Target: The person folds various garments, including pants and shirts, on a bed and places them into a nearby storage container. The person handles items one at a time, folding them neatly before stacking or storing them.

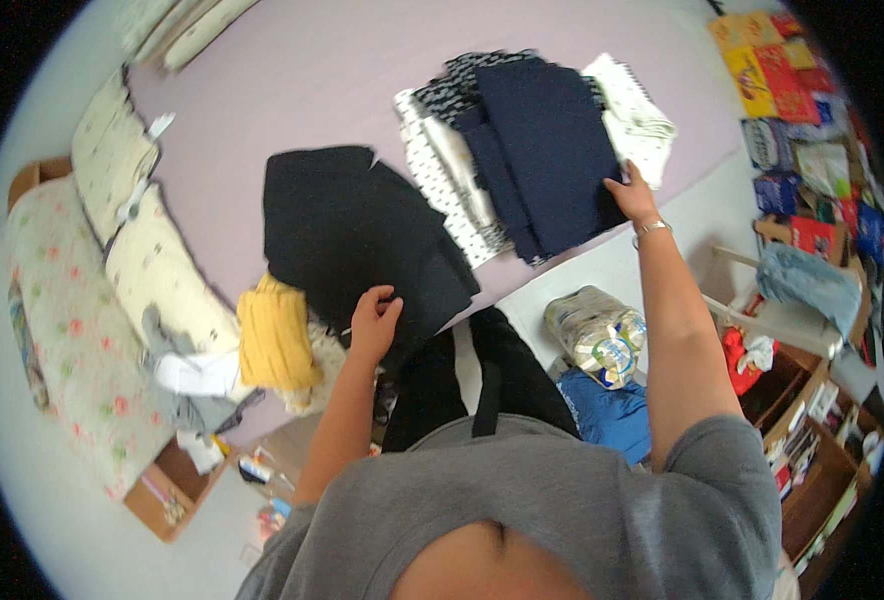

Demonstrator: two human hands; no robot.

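Observation:
My left hand (378,322), its fingers loosely curled and apart, hovers at the near edge of a folded black cloth garment (352,217); nothing shows between the fingers. At the right edge of a folded navy cloth garment (554,142) is my right hand (634,199), thumb and fingers spread against it. Whether those fingers pinch the fabric cannot be told. The navy garment lies on a black-and-white patterned cloth (445,90) and white spotted cloth (442,180). Just beyond my right hand is a folded white cloth (637,124).
Under the clothes is a bed with a lilac sheet (216,97). A yellow knitted garment (277,334) sits left of my left hand. On the floor are a plastic-wrapped bundle (595,334) and blue fabric (607,412). A white chair (779,322) holding jeans (809,285) stands right.

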